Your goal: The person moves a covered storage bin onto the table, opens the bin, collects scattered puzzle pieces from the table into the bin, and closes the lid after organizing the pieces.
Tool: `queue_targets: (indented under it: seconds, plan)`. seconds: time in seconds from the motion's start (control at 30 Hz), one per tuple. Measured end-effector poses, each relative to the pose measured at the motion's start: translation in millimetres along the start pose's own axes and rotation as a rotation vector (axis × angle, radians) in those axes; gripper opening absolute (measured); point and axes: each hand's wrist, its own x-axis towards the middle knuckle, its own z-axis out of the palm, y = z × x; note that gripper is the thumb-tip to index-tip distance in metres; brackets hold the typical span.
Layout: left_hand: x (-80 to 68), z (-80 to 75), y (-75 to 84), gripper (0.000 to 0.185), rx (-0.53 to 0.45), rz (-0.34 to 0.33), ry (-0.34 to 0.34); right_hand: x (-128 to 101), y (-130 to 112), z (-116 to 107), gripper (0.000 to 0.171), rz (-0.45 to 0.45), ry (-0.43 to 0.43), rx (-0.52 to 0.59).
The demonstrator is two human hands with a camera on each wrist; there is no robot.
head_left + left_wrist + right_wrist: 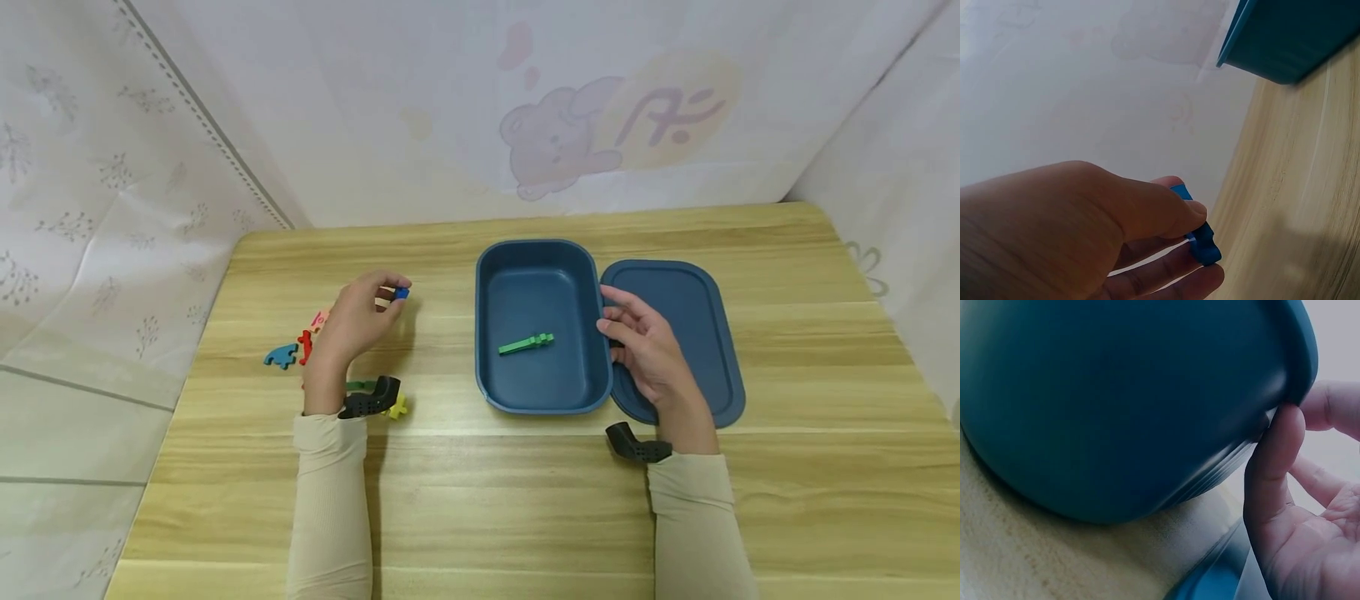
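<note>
Taking the dark blue box [542,392] as the landmark: farthest to its left on the wooden surface [480,500] lie small coloured pieces, a teal one [281,357] outermost, a red one [304,347] beside it and a pink one [321,318] just behind. The left hand [354,323] is raised above them, forearm running away from the person, wrist bent toward the box. Its thumb and fingertips pinch a small blue piece [402,292], held clear of the surface, left of the box and well apart from it; in the left wrist view the blue piece [1204,240] sticks out past the thumb tip, long axis slanting downward. A yellow piece [397,407] lies near that wrist.

Inside the box lies a green stick-shaped piece [527,343], long axis running left to right, slightly tilted. The right hand [643,346] rests at the box's right wall, fingers loosely curved and touching its rim, gripping nothing. Under that hand, right of the box and touching it, lies the flat blue lid [693,308].
</note>
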Motion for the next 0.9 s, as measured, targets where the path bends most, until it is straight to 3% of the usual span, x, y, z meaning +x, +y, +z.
queue_targets:
  seconds: [0.57, 0.9]
  plan:
    - [-1.4, -3.8, 5.0, 0.032, -0.022, 0.029, 0.024, -1, -2, -2, 0.057, -0.004, 0.000, -0.001]
    - [-2.1, -1.3, 17.5, 0.032, -0.044, 0.071, -0.010, -1, -1, -2, 0.060, 0.003, -0.007, -0.005]
